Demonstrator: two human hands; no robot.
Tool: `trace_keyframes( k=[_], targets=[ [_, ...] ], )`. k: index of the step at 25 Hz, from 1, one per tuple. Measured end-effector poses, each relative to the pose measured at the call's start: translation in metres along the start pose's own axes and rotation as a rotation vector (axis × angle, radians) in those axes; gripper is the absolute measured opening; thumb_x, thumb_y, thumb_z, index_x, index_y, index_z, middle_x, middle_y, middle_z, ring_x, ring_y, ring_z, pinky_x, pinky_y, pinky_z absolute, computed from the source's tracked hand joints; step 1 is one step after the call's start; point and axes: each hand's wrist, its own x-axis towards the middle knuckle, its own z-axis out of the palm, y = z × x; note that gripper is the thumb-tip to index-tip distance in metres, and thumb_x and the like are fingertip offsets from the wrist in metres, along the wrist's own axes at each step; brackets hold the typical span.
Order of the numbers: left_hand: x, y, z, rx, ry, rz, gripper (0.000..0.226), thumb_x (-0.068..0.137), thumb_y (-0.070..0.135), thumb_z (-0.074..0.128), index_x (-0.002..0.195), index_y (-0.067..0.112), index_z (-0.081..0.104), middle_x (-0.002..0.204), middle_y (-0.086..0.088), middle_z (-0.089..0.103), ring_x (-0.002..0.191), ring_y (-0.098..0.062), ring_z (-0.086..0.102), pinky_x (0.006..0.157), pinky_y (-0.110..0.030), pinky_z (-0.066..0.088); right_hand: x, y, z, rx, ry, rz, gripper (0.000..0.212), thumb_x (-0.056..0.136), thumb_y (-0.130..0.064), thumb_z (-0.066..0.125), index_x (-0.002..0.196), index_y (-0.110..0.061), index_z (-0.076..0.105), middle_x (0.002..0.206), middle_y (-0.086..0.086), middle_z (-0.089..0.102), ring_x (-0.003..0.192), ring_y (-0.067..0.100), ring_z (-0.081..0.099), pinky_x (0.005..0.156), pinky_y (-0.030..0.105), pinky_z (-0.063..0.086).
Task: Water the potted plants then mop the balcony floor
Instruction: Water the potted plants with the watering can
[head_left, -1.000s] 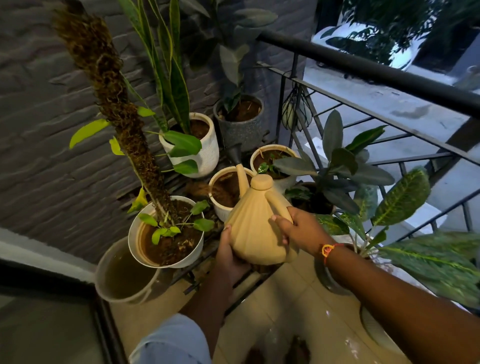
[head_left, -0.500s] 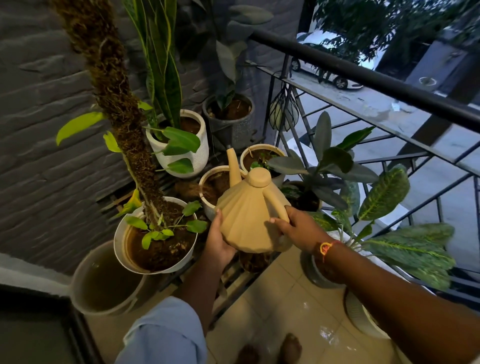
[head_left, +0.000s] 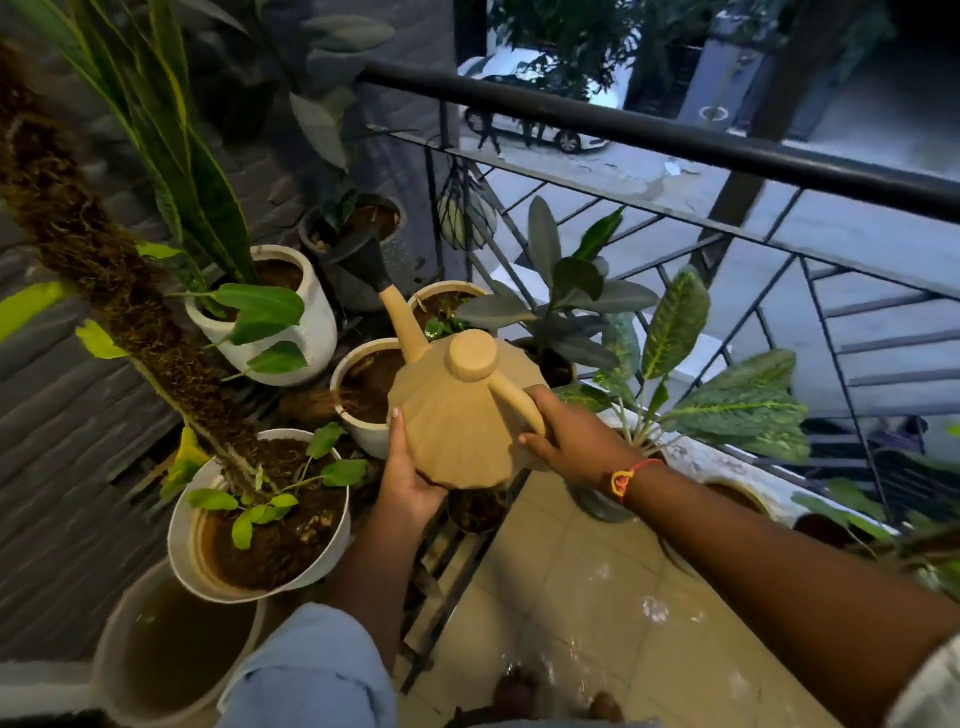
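A tan ribbed watering can (head_left: 457, 415) is held over the cluster of pots, its black-tipped spout (head_left: 371, 265) pointing up and back toward a dark grey pot (head_left: 400, 249). My left hand (head_left: 410, 467) cups the can's lower left side from beneath. My right hand (head_left: 571, 436) grips the curved handle on the right. Around it stand a white pot with a moss pole (head_left: 249, 577), a white snake-plant pot (head_left: 317, 317) and two cream pots (head_left: 345, 395), (head_left: 449, 291). No water stream is visible.
A black metal railing (head_left: 675, 135) bounds the balcony on the right, with leafy plants (head_left: 727, 405) along it. A bucket of murky water (head_left: 130, 644) sits at lower left. The beige tiled floor (head_left: 571, 597) shows wet patches. A slatted plant stand (head_left: 457, 561) holds the pots.
The can has lifted slightly and its spout has swung further back toward the dark grey pot. Both hands keep the same hold. The view has tilted upward.
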Motion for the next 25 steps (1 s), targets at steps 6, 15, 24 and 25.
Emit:
trace_keyframes(
  k=[6,15,24,25],
  targets=[
    [-0.024,-0.052,0.051,0.161,-0.113,0.001,0.063,0.094,0.066,0.055,0.146,0.03,0.051,0.133,-0.014,0.07,0.122,-0.037,0.064,0.091,-0.054,0.057,-0.058,0.033,-0.026,0.08,0.152,0.182,0.026,0.1,-0.041,0.056,0.112,-0.017,0.054,0.102,0.008,0.065,0.088,0.027,0.061,0.073,0.042,0.052],
    [-0.095,-0.233,0.125,0.569,-0.197,-0.261,0.086,0.075,0.073,0.071,0.147,0.028,0.056,0.136,-0.011,0.07,0.129,-0.036,0.062,0.114,-0.067,0.041,-0.28,0.142,-0.045,0.242,0.297,0.505,0.023,0.099,-0.038,0.058,0.109,-0.017,0.056,0.098,0.006,0.064,0.088,0.025,0.062,0.073,0.04,0.05],
    [-0.207,-0.463,0.175,0.938,-0.334,-0.695,0.077,0.089,0.08,0.05,0.14,0.024,0.062,0.135,-0.015,0.069,0.131,-0.04,0.059,0.115,-0.068,0.038,-0.554,0.207,-0.003,0.375,0.535,0.898,0.026,0.098,-0.037,0.059,0.111,-0.015,0.056,0.109,0.012,0.067,0.097,0.03,0.062,0.078,0.039,0.049],
    [-0.228,-0.485,0.184,0.969,-0.359,-0.741,0.073,0.091,0.078,0.048,0.137,0.023,0.064,0.13,-0.016,0.072,0.128,-0.04,0.061,0.112,-0.066,0.041,-0.582,0.21,0.001,0.396,0.57,0.943,0.026,0.099,-0.037,0.058,0.111,-0.015,0.056,0.109,0.013,0.067,0.097,0.03,0.062,0.079,0.04,0.051]
  ],
)
